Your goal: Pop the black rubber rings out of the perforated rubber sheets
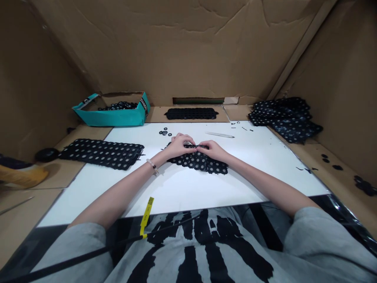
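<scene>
A black perforated rubber sheet (203,163) lies in the middle of the white table top (182,188). Both my hands rest on its far edge. My left hand (179,144) has its fingers curled and pinched on the sheet's top edge. My right hand (214,149) pinches the same edge just to the right, fingertips nearly touching the left hand's. A bead bracelet sits on my left wrist. A few small black round pieces (165,133) lie just beyond my left hand.
A stack of similar perforated sheets (103,153) lies at left, another pile (284,116) at back right, one sheet (191,113) at the back centre. A teal cardboard box (114,112) holds black pieces. A thin white tool (219,135) lies behind my hands. Cardboard walls surround the table.
</scene>
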Tool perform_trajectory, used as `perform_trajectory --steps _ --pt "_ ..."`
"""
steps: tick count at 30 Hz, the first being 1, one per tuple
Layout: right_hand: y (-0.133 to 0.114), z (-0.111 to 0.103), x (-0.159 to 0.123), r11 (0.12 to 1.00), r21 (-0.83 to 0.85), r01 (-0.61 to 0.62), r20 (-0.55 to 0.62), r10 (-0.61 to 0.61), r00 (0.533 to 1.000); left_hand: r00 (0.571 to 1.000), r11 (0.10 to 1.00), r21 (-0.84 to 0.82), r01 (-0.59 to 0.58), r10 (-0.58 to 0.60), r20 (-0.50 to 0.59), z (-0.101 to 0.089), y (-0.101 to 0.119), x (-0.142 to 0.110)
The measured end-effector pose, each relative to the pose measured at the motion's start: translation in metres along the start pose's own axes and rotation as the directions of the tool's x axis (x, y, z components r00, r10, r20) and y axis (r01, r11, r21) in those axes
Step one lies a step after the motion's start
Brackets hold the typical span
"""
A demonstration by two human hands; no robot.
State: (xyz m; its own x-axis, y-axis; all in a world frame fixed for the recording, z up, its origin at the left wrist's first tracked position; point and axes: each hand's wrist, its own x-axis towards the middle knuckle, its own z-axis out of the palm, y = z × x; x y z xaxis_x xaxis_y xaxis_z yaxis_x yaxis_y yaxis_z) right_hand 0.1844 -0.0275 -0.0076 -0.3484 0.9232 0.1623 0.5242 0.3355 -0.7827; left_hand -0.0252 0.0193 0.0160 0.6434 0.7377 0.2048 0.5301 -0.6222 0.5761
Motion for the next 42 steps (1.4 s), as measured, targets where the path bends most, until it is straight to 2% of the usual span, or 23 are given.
perform_trajectory --steps 6,8,10,12,14,15,16,18,20,21,23,25,28,31,33,37,42 --pt "-0.002 -0.001 -0.001 1.0 -0.008 -0.006 -0.002 0.006 1.0 0.993 0.991 -0.066 0.117 -0.116 0.019 -0.01 -0.008 0.004" --pt "-0.003 -0.001 -0.001 1.0 -0.011 -0.018 -0.011 0.018 1.0 0.981 0.979 -0.082 0.185 -0.19 -0.046 -0.019 -0.017 0.006" --pt "-0.003 -0.002 -0.002 0.999 -0.015 -0.035 -0.011 0.035 0.999 0.936 0.956 -0.058 0.286 -0.292 -0.199 -0.03 -0.031 0.006" --pt "-0.003 -0.002 -0.003 0.999 -0.008 -0.05 -0.004 0.05 0.999 0.847 0.911 0.022 0.412 -0.374 -0.377 -0.04 -0.046 0.004" --pt "-0.004 -0.001 -0.003 0.998 0.011 -0.057 -0.002 0.057 0.998 0.788 0.866 0.118 0.486 -0.376 -0.489 -0.046 -0.058 0.001" --pt "-0.004 -0.002 -0.004 0.998 0.019 -0.058 -0.002 0.058 0.998 0.783 0.857 0.157 0.491 -0.354 -0.512 -0.047 -0.061 0.0" --pt "-0.005 -0.002 -0.004 0.998 0.025 -0.053 0.0 0.053 0.999 0.795 0.862 0.186 0.472 -0.324 -0.513 -0.046 -0.061 -0.001" --pt "-0.006 -0.006 -0.003 0.999 0.036 -0.022 0.012 0.021 1.0 0.87 0.907 0.215 0.363 -0.247 -0.427 -0.04 -0.054 -0.001" --pt "-0.006 -0.011 -0.002 0.999 0.043 0.029 0.037 -0.031 0.999 0.963 0.963 0.192 0.191 -0.145 -0.228 -0.03 -0.041 0.002" --pt "-0.007 -0.015 -0.002 0.998 0.037 0.05 0.054 -0.052 0.997 0.99 0.982 0.157 0.106 -0.089 -0.112 -0.026 -0.035 0.003" --pt "-0.007 -0.021 -0.001 0.998 -0.009 0.063 0.078 -0.062 0.995 0.998 0.999 0.05 -0.003 -0.001 0.07 -0.016 -0.024 0.006" --pt "-0.009 -0.025 -0.002 0.996 -0.066 0.051 0.072 -0.046 0.996 0.988 0.997 -0.062 -0.043 0.051 0.146 -0.01 -0.019 0.007" --pt "-0.013 -0.024 -0.004 0.997 -0.067 0.034 0.048 -0.03 0.998 0.988 0.991 -0.125 -0.045 0.063 0.139 -0.006 -0.016 0.007" --pt "-0.014 -0.017 -0.004 0.999 -0.027 0.041 0.053 -0.039 0.998 1.0 1.0 -0.02 -0.011 0.012 0.026 -0.006 -0.012 0.003" --pt "-0.013 -0.013 -0.003 0.999 -0.007 0.053 0.024 -0.053 0.998 0.999 0.998 0.054 -0.026 0.028 -0.03 -0.006 -0.007 -0.001" --pt "-0.012 -0.008 -0.003 0.996 0.063 0.057 -0.022 -0.056 0.998 0.995 0.99 0.115 -0.085 0.09 -0.033 -0.004 0.003 -0.005" --pt "-0.012 -0.005 -0.005 0.994 0.102 0.037 -0.02 -0.035 0.999 0.999 0.997 0.067 -0.026 0.029 -0.045 0.001 0.004 -0.002"
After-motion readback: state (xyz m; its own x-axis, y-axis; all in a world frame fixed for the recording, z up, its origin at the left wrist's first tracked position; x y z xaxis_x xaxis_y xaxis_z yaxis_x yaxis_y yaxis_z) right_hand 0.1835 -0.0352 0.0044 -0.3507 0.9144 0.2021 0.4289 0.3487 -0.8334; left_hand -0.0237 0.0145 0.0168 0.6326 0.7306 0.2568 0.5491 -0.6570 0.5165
